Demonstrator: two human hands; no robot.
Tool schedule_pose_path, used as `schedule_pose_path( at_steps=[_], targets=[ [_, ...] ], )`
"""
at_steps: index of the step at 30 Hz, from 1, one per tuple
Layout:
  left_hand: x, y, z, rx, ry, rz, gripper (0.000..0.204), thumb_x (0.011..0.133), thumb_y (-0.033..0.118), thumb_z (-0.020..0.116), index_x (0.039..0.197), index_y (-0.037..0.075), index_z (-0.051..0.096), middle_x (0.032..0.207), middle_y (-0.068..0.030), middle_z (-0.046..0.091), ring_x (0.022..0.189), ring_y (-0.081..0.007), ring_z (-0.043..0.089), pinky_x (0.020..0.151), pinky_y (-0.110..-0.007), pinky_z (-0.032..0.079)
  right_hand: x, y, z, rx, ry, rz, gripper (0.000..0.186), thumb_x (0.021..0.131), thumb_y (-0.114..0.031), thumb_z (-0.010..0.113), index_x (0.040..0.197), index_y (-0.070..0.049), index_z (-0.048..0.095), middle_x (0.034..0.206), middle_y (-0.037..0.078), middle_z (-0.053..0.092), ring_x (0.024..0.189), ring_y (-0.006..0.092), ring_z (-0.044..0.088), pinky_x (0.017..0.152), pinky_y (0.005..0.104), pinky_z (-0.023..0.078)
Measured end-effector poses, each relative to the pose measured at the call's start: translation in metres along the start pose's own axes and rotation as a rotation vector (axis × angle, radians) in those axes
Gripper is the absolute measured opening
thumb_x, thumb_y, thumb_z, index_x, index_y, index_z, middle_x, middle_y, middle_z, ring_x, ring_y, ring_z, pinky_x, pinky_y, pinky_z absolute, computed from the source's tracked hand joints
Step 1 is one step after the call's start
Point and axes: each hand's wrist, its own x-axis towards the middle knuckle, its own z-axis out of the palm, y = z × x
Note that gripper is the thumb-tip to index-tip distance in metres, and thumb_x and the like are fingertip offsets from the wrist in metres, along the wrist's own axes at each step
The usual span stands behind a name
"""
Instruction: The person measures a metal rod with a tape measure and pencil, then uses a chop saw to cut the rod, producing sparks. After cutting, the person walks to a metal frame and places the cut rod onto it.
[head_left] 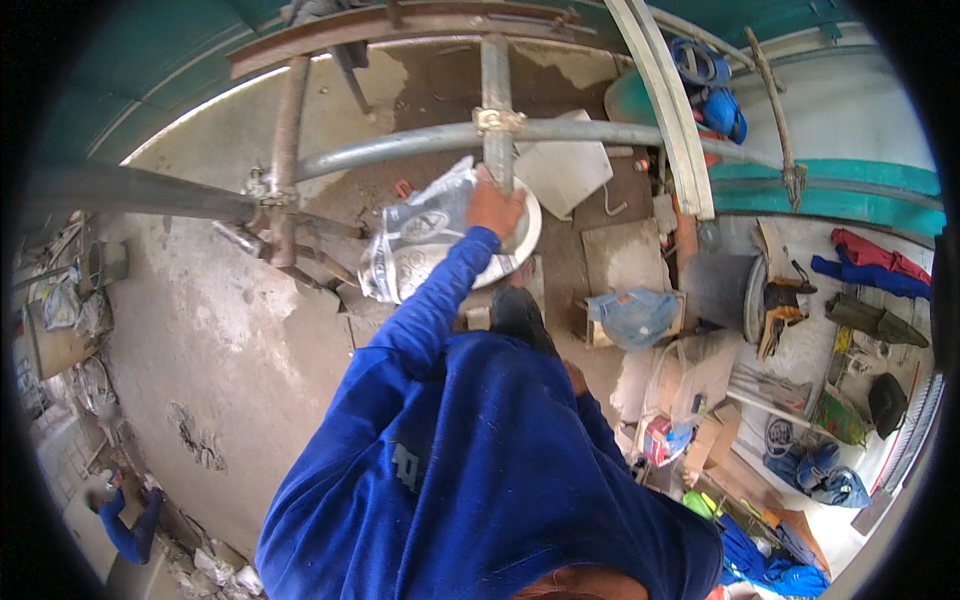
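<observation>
My left hand (493,207) is stretched forward below a scaffold pipe, its fingers closed at the edge of a printed clear-and-grey plastic bag (412,255). The bag lies over a round white basin-like thing (527,235), whose rim shows to the right of the hand. What the bag holds is hard to make out. Only a small part of my right hand (575,378) shows, low beside my body; its fingers are hidden by the blue shirt. One dark boot (520,318) stands just below the basin-like thing.
Scaffold pipes (400,146) with a clamp (498,121) cross ahead of me. A pale plank (665,110) slants at upper right. A black bucket (725,290), a blue cloth (633,317) and cardboard (710,440) lie right. Far lower left is another person in blue (130,525).
</observation>
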Motion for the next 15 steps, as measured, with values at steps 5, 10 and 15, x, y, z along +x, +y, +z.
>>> schedule_pose_path(
  at_steps=[5,10,15],
  targets=[
    [0.003,-0.005,0.001,0.004,-0.066,-0.034,0.088,0.078,0.034,0.07,0.14,-0.008,0.024,0.123,-0.0305,0.054,0.113,-0.0415,0.056,0.096,-0.045,0.045,-0.036,-0.003,0.014,0.338,0.276,0.069,0.033,0.094,-0.03,0.052,0.107,-0.002,0.063,0.103,0.016,0.067,0.091,0.0309,0.064,0.081,0.0414,0.05],
    [0.007,-0.013,0.014,0.017,-0.013,0.009,0.088,0.079,0.037,0.068,0.14,-0.009,0.023,0.116,-0.0295,0.058,0.107,-0.0411,0.059,0.091,-0.045,0.049,-0.007,0.019,-0.009,0.366,0.059,0.258,0.032,0.094,-0.03,0.052,0.105,-0.002,0.064,0.101,0.014,0.067,0.089,0.0284,0.064,0.079,0.04,0.05],
    [0.0,-0.009,0.012,-0.056,-0.051,-0.057,0.077,0.08,0.036,0.064,0.137,-0.002,0.027,0.115,-0.0307,0.058,0.106,-0.0443,0.059,0.093,-0.051,0.046,0.076,0.045,-0.077,0.331,-0.161,0.213,0.031,0.094,-0.029,0.053,0.104,-0.002,0.064,0.098,0.013,0.067,0.086,0.026,0.063,0.077,0.0387,0.05]
  ],
)
